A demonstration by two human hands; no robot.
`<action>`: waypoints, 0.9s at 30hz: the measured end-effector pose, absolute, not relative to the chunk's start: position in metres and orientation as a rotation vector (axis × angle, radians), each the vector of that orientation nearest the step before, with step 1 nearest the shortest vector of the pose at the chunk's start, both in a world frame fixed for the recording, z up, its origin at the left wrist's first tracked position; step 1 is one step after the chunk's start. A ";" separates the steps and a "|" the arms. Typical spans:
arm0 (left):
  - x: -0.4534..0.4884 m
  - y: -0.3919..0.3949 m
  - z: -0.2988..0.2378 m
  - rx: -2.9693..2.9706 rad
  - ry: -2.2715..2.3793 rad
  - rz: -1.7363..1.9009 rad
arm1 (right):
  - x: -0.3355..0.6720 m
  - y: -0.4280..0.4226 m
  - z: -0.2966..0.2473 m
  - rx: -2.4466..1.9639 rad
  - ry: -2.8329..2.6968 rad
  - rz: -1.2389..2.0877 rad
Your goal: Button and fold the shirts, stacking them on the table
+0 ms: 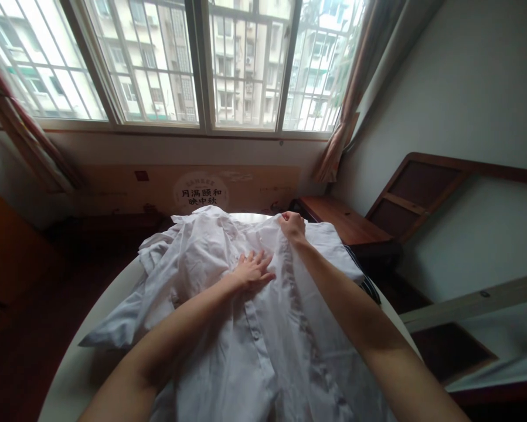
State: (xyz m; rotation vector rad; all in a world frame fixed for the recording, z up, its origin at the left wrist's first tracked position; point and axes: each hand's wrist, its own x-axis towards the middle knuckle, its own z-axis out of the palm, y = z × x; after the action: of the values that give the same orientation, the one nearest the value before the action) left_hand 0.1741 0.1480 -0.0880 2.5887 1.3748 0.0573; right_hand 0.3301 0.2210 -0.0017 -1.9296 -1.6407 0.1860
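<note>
A white button-up shirt (210,328) lies spread and wrinkled over a round white table (76,375). Its buttoned front strip runs down the middle toward me. My left hand (252,269) rests on the cloth near the centre, with its fingers spread. Farther off and to the right, my right hand (293,225) has its fingers closed on the shirt's upper edge. Under that hand a ruffled fold of cloth runs toward me. More white cloth (333,246) lies flat at the right, and whether it is part of the same shirt I cannot tell.
Dark striped cloth (369,287) shows at the table's right edge. Behind the table stand a cardboard box (254,181) with printed characters and a wooden side table (333,217). A barred window (245,70) with curtains (340,138) is at the back. A wooden-framed piece (421,181) leans at right.
</note>
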 end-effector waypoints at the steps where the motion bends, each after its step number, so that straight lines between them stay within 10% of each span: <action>1: 0.174 0.147 -0.088 2.599 1.382 0.040 | 0.319 0.220 -0.003 -1.893 -1.701 0.134; 8: 0.163 0.140 -0.083 2.563 1.431 0.031 | 0.281 0.187 -0.050 -1.671 -2.514 0.275; 27: 0.187 0.125 -0.058 1.550 1.574 0.947 | 0.369 0.133 -0.023 -1.745 -1.930 0.394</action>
State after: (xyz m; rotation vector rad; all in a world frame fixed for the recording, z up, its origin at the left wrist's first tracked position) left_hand 0.1867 0.1251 -0.0576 1.5500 1.5743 0.9467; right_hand 0.3690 0.1326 -0.0234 -1.7446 -1.9296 0.3944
